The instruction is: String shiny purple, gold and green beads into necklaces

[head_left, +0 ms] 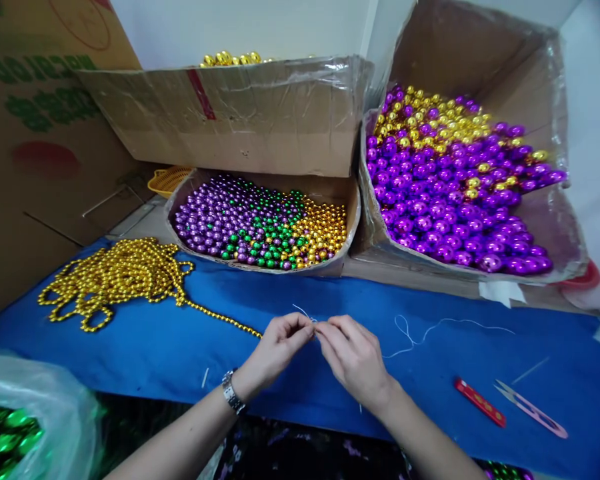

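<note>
Both hands, left (pixel 279 345) and right (pixel 353 357), have their fingers pinched shut on limp, light white thread (pixel 430 330), best gripped near its end beside the gold bead strand (pixel 125 277).

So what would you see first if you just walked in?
Probably the big tilted box at right, full of shiny purple beads with gold ones on top. Left of it, a lower tray holds purple, green and gold beads, and a gold bead string lies heaped on the blue cloth. In front, the left hand and right hand pinch a white thread.
</note>
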Demonstrator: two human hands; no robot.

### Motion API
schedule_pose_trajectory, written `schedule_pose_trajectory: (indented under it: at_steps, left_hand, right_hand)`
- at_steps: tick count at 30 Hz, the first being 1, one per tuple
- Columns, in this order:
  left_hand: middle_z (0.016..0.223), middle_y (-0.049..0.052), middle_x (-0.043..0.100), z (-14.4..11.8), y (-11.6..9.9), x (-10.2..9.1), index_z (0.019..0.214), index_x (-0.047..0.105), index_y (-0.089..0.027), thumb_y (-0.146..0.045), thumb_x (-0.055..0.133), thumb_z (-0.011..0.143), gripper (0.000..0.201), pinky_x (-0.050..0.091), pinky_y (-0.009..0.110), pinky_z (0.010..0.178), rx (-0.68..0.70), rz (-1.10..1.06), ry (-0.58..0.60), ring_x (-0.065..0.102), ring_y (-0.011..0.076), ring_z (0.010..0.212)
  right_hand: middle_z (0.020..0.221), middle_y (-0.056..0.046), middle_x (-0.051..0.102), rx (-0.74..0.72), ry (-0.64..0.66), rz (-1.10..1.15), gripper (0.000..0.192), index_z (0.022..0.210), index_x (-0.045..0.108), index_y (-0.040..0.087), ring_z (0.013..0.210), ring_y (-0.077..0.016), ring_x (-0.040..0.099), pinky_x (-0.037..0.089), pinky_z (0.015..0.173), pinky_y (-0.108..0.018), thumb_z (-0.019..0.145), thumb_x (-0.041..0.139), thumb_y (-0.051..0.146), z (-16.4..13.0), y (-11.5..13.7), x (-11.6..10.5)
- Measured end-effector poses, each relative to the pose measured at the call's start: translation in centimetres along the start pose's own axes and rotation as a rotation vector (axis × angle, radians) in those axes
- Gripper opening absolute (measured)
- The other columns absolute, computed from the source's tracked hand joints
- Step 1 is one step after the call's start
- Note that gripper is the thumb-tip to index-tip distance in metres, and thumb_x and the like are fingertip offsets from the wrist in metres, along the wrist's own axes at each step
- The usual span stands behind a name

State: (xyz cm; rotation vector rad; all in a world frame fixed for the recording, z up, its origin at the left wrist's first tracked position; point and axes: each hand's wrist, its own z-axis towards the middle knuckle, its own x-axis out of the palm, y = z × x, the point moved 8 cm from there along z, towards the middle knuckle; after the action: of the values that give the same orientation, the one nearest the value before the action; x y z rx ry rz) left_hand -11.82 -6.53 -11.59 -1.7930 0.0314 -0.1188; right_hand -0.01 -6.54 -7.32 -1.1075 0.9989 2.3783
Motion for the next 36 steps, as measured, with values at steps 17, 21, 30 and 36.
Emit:
schedule_pose_trajectory:
  at_steps: [17, 21, 30, 36]
  left_hand:
    - [0.079, 0.004, 0.061, -0.4, -0.7, 0.1, 0.082, 0.062, -0.016, -0.032, 0.047, 0.089, 0.023, 0.040, 0.025, 0.067, 0.152, 0.421, -0.061, 0.054, 0.0164, 0.073]
    - [0.069, 0.000, 0.055, -0.2, 0.1, -0.3, 0.075, 0.058, -0.015, -0.036, 0.049, 0.088, 0.027, 0.037, 0.021, 0.058, 0.043, 0.201, -0.052, 0.046, 0.0123, 0.063]
    - [0.081, 0.003, 0.060, -1.0, -1.3, -1.6, 0.090, 0.061, -0.016, -0.034, 0.045, 0.090, 0.023, 0.042, 0.026, 0.068, 0.194, 0.420, -0.094, 0.053, 0.0158, 0.073]
    - [0.111, 0.009, 0.056, -3.1, -4.3, -3.9, 0.115, 0.054, -0.019, -0.026, 0.049, 0.088, 0.028, 0.045, 0.028, 0.077, 0.383, 0.574, -0.178, 0.055, 0.0161, 0.085]
  right_hand:
    - [0.079, -0.007, 0.059, 0.367, -0.024, 0.372, 0.014, 0.083, 0.060, 0.019, 0.075, -0.0185, 0.058, 0.047, 0.072, -0.030, 0.088, 0.048, 0.019, 0.1, -2.0, 1.6]
    - [0.070, 0.000, 0.052, 0.529, -0.086, 0.746, 0.015, 0.083, 0.049, 0.020, 0.057, -0.0118, 0.052, 0.045, 0.054, -0.023, 0.091, 0.038, 0.027, 0.2, -3.6, 1.7]
    - [0.097, -0.004, 0.056, 0.741, -0.227, 1.332, 0.013, 0.091, 0.044, 0.022, 0.059, -0.0078, 0.050, 0.044, 0.052, -0.022, 0.088, 0.049, 0.033, 0.6, -3.7, 1.2]
    - [0.067, 0.006, 0.043, 0.539, -0.377, 1.298, 0.007, 0.092, 0.048, 0.025, 0.060, -0.0102, 0.050, 0.051, 0.083, -0.044, 0.090, 0.050, 0.032, 2.3, -1.9, -1.5]
